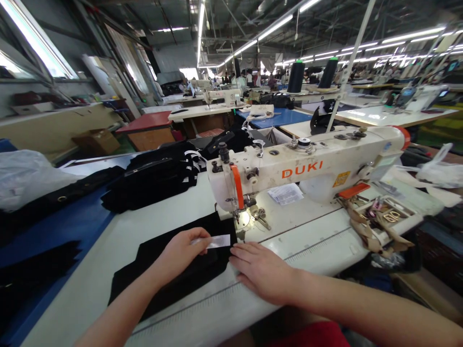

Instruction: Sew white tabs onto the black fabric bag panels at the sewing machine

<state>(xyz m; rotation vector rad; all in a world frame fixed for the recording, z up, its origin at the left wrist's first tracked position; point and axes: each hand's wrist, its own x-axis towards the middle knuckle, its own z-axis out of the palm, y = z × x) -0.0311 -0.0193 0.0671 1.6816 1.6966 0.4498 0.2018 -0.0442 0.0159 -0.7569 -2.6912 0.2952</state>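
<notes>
My left hand (190,248) pinches a small white label (219,241) between thumb and fingers, just above a black fabric piece (155,274). That fabric lies flat on the white sewing table, its far corner beside the needle area. My right hand (255,270) rests palm down with its fingers stretched out, fingertips at the fabric's right edge. Just beyond both hands stands a white sewing machine (267,166) with orange trim. Its presser foot (238,217) is close to the fabric's corner, and I cannot tell whether they touch.
A stack of black pieces (155,178) lies at the left on the table. Farther left are a blue surface (97,241) and a clear plastic bag (25,176). Printed papers (285,193) lie on the machine bed. A tray (407,212) with straps and metal rings stands at right.
</notes>
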